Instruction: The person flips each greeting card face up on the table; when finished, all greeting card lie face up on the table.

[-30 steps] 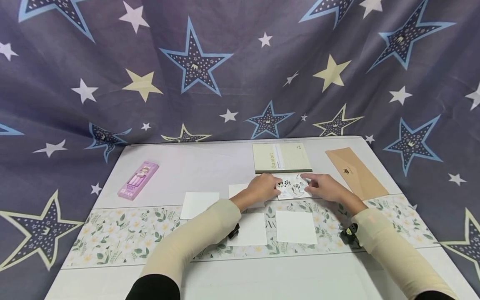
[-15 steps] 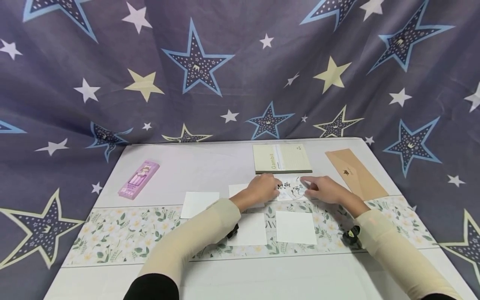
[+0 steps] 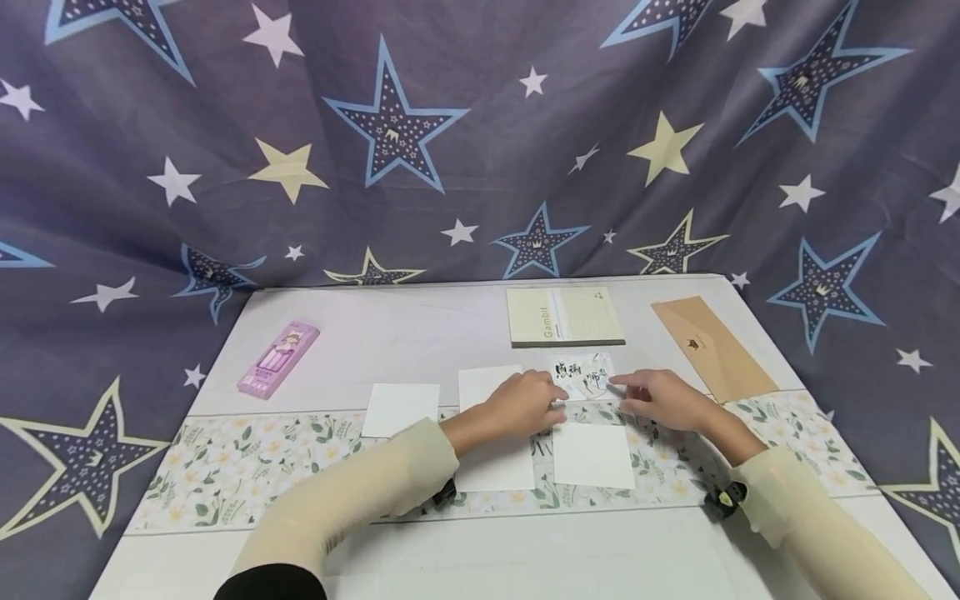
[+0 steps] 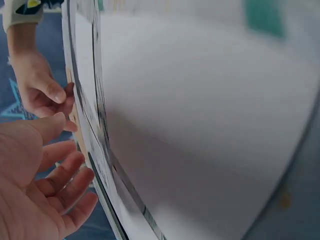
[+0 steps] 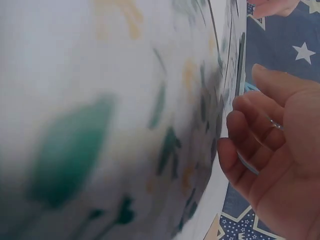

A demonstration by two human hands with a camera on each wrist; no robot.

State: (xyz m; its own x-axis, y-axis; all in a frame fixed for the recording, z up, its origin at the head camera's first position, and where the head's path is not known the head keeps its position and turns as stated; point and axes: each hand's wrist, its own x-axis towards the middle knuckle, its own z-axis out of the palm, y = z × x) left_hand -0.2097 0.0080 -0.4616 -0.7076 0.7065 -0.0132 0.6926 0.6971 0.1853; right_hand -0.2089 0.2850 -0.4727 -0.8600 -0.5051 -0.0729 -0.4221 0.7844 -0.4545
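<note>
A white card with black brush lettering point(image 3: 582, 377) lies flat on the table in the head view. My left hand point(image 3: 525, 403) is just off its lower left corner, fingers relaxed and holding nothing. At the card's right edge is my right hand point(image 3: 663, 400), its index fingertip close by; whether it touches the card I cannot tell. In the right wrist view the right hand point(image 5: 280, 145) has loosely bent fingers around nothing. Blank white cards lie about the left hand: one at far left point(image 3: 402, 408), one partly behind the hand point(image 3: 483, 385), one under the forearm point(image 3: 501, 468), one at right point(image 3: 594, 457).
Behind the lettered card lies a pale green notebook point(image 3: 566, 317) marked Gambit. A brown envelope point(image 3: 712, 348) sits at the right, a purple box point(image 3: 278, 360) at the left. A floral strip point(image 3: 247, 475) crosses the white table. A star-patterned curtain point(image 3: 480, 167) hangs behind.
Both hands have let go of the lettered card and drawn back toward the person, the right also slightly rightward. The card now shows fully, lying flat in front of the notebook.
</note>
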